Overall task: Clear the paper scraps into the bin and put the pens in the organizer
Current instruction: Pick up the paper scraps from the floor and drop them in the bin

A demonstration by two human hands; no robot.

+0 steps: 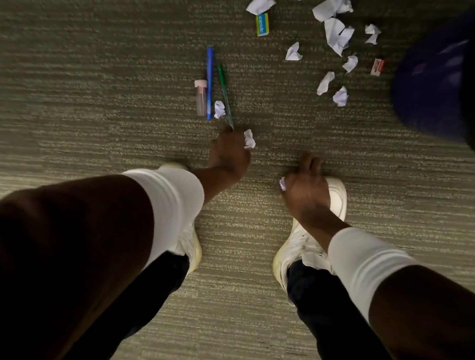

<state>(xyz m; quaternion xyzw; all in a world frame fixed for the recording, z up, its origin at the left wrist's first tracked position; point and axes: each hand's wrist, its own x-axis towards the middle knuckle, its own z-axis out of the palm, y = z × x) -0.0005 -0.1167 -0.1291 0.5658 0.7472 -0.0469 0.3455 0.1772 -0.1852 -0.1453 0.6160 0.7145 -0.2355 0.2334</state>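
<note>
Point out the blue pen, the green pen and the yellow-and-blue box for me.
blue pen (208, 82): head view, mid-barrel.
green pen (224, 94): head view, mid-barrel.
yellow-and-blue box (262, 24): head view, centre of its top face.

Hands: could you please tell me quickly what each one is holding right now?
Left hand: closed on a crumpled paper scrap.
Right hand: loosely curled, a small paper scrap in it.

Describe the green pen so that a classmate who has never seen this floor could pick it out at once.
Start at the carpet ahead of the white shoes, where the left hand reaches forward. The green pen runs diagonally away from its fingertips. Beside it lies a longer blue pen and a pink-capped tube; only this one is green.
</note>
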